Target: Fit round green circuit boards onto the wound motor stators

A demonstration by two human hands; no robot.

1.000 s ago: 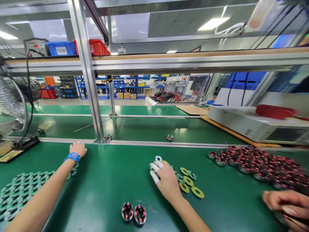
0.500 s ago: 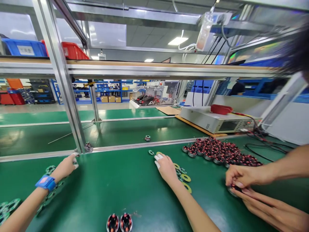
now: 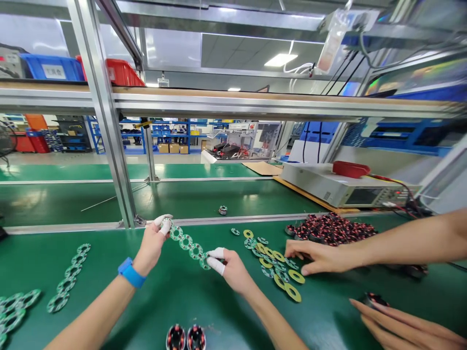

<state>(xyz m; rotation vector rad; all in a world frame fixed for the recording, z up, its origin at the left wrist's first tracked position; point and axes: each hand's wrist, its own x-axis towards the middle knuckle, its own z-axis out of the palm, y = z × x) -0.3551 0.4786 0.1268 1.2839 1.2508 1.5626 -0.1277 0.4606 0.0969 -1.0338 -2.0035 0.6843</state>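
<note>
A strip of joined green ring-shaped circuit boards [image 3: 191, 247] is stretched between my hands, above the table. My left hand [image 3: 151, 243], with white finger covers and a blue wristband, pinches its upper left end. The lower right end is between the white-covered thumb and finger of my right hand [image 3: 233, 272]. Another such strip [image 3: 70, 278] lies on the table to the left, and more strips [image 3: 14, 307] lie at the far left edge. Right of my right hand is a spread of loose green rings [image 3: 280, 266] and yellow rings [image 3: 298, 297]. Two copper-wound motor stators [image 3: 169, 336] stand near the front edge.
A co-worker's hand [image 3: 324, 256] touches the loose rings; their other hand [image 3: 404, 323] is at a stator [image 3: 375, 299]. Behind are a stator pile [image 3: 333, 228] and a bench instrument [image 3: 350, 189]. An aluminium post [image 3: 109, 116] rises at the left; a single stator [image 3: 223, 210] stands beyond the rail.
My left hand has come right from the table strips and now holds one strip. My right hand has left the loose rings and grips its other end. A co-worker's hand has moved to the rings.
</note>
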